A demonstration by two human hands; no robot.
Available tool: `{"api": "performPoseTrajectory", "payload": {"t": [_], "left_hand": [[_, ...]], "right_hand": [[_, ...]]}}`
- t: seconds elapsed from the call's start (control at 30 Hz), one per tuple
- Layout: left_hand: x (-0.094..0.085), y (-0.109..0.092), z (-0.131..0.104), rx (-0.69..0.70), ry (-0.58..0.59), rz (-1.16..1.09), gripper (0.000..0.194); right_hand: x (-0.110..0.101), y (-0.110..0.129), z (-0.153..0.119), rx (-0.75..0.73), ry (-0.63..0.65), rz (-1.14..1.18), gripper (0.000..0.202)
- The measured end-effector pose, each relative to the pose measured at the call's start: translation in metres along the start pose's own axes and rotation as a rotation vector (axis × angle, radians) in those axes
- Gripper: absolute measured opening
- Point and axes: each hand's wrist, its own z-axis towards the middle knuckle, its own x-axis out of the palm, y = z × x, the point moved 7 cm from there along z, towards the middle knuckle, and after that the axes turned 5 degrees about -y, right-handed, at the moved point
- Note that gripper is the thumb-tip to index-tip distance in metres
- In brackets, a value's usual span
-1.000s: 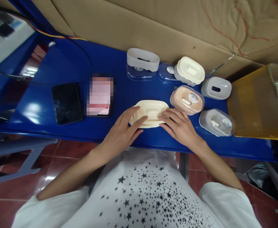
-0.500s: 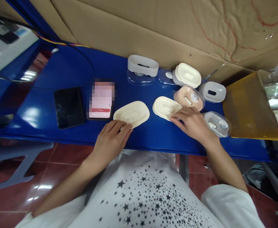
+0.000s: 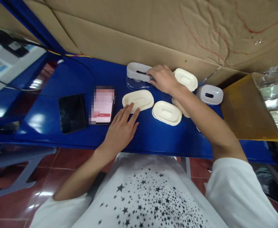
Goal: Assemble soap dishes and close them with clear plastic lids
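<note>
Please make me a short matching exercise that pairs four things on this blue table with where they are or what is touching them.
Things:
1. grey box
2. cream tray
3. black phone
4. cream-lidded box

Places or states:
A. lies farthest left of the four, touched by no hand
B. at the back of the blue table, with the right hand on its end
C. under the fingertips of the left hand
D. just beyond the right wrist, near the cardboard

Pairs: 1-B, 2-C, 3-A, 4-D
</note>
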Motion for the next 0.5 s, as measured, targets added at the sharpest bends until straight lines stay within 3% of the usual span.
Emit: {"api": "performPoseTrajectory", "payload": {"t": [0.07, 0.13, 0.23, 0.3, 0.4, 0.5], "left_hand": [[-0.006, -0.001, -0.003, 0.015, -0.015, 0.003, 0.056], [-0.015, 0.0, -0.004, 0.019, -0.074, -0.015, 0.058], [-0.028, -0.002, -0.005, 0.041, -0.163, -0.077, 0.062], [-0.029, -0.01, -0.003, 0.1, -0.155, -0.12, 0.06], [-0.021, -0.024, 0.005, 0.169, -0.084, -0.152, 0.055], [-0.006, -0.033, 0.015, 0.212, 0.022, -0.099, 0.057]], "right_hand": [[-0.013, 0.013, -0.001, 0.006, -0.025, -0.023, 0.025], [-0.035, 0.027, -0.024, -0.006, -0.083, -0.021, 0.024], [-0.066, 0.046, -0.088, -0.043, -0.153, 0.037, 0.027], [-0.077, 0.053, -0.136, -0.027, -0.199, 0.081, 0.025], [-0.073, 0.055, -0.193, 0.017, -0.2, 0.174, 0.018], [-0.057, 0.055, -0.221, 0.012, -0.173, 0.254, 0.017]]}}
